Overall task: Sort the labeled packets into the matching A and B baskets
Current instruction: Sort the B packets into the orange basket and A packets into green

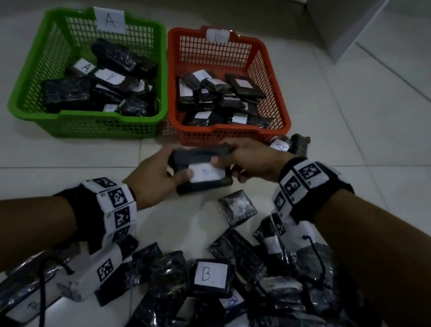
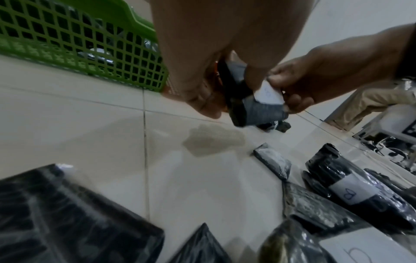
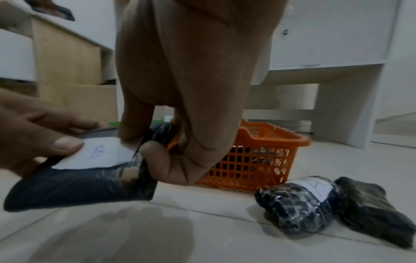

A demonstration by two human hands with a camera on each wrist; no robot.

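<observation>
A dark packet (image 1: 201, 173) with a white label marked B (image 3: 97, 153) hangs above the floor, just in front of the orange basket. My left hand (image 1: 162, 172) grips its left end, thumb on the label. My right hand (image 1: 241, 157) pinches its right end. The green basket (image 1: 44, 115) tagged A stands at the back left and holds several packets. Beside it on the right, the orange basket (image 1: 284, 123) also holds several packets. A heap of wrapped packets (image 1: 242, 298) with A and B labels lies on the floor near me.
Two packets, one labelled A (image 3: 299, 204), lie beside the orange basket's right corner. A single packet (image 1: 236, 207) lies under my hands. White cabinets (image 3: 326, 44) stand behind the baskets. Bare floor tile (image 1: 36, 160) stretches to the left.
</observation>
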